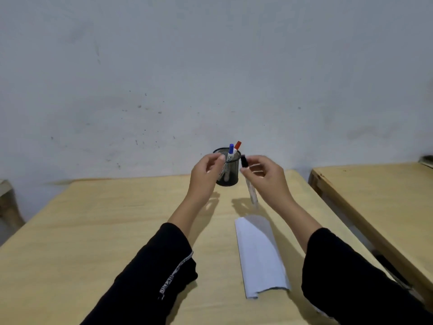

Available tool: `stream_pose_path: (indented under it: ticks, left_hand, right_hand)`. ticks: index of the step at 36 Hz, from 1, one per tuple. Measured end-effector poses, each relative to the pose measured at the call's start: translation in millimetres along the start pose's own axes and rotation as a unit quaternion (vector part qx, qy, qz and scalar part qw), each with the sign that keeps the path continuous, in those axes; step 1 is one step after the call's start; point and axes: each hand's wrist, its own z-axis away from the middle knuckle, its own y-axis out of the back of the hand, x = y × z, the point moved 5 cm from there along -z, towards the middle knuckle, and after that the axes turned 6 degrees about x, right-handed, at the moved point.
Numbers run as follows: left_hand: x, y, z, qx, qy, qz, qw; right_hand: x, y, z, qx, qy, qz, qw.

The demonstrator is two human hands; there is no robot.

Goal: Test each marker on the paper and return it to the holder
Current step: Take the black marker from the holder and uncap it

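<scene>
Two markers, one blue-capped (231, 149) and one red-capped (238, 145), stand in the black mesh holder (228, 171) at the far edge of the wooden worktop (93, 219), leaning toward its right rim. A third, the black-capped marker (248, 181), is out of the holder and just to its right, pinched near the cap by the right hand (264, 177), whose grip is closed on it; its barrel hangs down and is blurred. Held cap-up in front of the holder, it seems poised either for uncapping or for going back in, and I cannot tell which. The left hand (206, 174) hovers just left of the holder with fingers loosely curled, its grip holding nothing, likely ready to take the cap or steady the holder. A white paper (260, 254) lies on the near side of the holder, its near end curled up, within easy reach for a test stroke. Behind the holder rises a scuffed grey wall (210, 66); a second wooden table (375, 195) stands well to its right.
</scene>
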Motion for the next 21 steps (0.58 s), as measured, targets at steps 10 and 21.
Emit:
stream_pose_path:
  ticks: [10, 21]
  left_hand:
    - [26.9, -4.0, 40.9, -0.116, -0.056, -0.066, 0.990]
    - [24.6, 7.5, 36.8, -0.027, -0.011, 0.003, 1.000]
  right_hand:
    - [-7.5, -0.7, 33.9, -0.080, 0.054, 0.131, 0.987]
    - [-1.2, 12.8, 30.3, -0.119, -0.054, 0.066, 0.989]
